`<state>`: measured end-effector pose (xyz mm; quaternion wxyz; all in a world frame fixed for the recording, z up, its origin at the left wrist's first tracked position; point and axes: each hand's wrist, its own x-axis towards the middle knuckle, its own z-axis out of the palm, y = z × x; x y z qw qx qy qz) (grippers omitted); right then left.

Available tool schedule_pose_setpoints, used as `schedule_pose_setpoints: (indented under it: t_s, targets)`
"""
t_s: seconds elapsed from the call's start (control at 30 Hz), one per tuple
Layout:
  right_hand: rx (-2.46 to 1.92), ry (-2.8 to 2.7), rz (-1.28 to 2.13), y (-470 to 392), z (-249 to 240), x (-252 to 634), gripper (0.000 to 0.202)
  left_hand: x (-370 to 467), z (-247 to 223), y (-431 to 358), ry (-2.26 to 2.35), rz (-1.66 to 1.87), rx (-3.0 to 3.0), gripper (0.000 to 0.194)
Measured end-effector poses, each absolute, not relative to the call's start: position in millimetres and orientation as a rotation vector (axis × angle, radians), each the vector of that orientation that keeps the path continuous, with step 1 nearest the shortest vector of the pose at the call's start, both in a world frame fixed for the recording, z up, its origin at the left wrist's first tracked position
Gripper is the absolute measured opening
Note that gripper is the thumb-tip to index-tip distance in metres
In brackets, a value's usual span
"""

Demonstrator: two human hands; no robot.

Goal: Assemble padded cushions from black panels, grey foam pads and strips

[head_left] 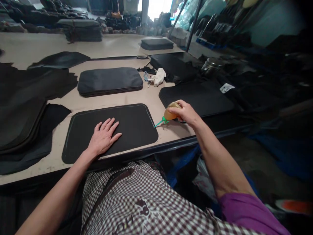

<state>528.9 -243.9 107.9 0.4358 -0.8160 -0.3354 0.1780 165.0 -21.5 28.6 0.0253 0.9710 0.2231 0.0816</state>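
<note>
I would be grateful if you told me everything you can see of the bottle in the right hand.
The bottle is amber and looks like translucent plastic, with a green cap and thin green nozzle. The right hand grips its body, hiding part of it. It is tilted, nozzle pointing down and leftward, its tip at the right edge of the black panel beside a pale line; whether they touch is unclear.

Table (pixel 148 98): bare strip, open from above, between front panel (pixel 134 127) and rear stack (pixel 110 81).
Obstacles, left: heaped black sheets (pixel 22 120).
Obstacles, right: bottle (pixel 169 113) in right hand (pixel 186 112), nozzle at panel's right edge; dark stack (pixel 200 98) behind.
Obstacle, beyond strip: white cloth (pixel 160 76).
Front panel: left hand (pixel 104 137) flat on it; uncovered surface between hand and nozzle.
</note>
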Motion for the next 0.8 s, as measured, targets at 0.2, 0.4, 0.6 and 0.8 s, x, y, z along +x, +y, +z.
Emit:
schedule_pose_setpoints:
  t_s: [0.2, 0.4, 0.6, 0.8]
  targets:
    - [-1.914, -0.763, 0.606, -280, 98, 506, 0.049, 164, 28, -21, 0.689, 0.236, 3.003, 0.066]
    - [-1.866, -0.745, 0.636, -281, 80, 462, 0.051, 159, 30, -16, 0.675, 0.256, 2.886, 0.063]
    - [-1.759, -0.796, 0.732, -248, 68, 406, 0.055, 151, 35, -6, 0.689, 0.467, 2.476, 0.071]
    - [-1.701, -0.890, 0.790, -203, 66, 344, 0.058, 142, 46, 9, 0.703, 0.636, 1.821, 0.082]
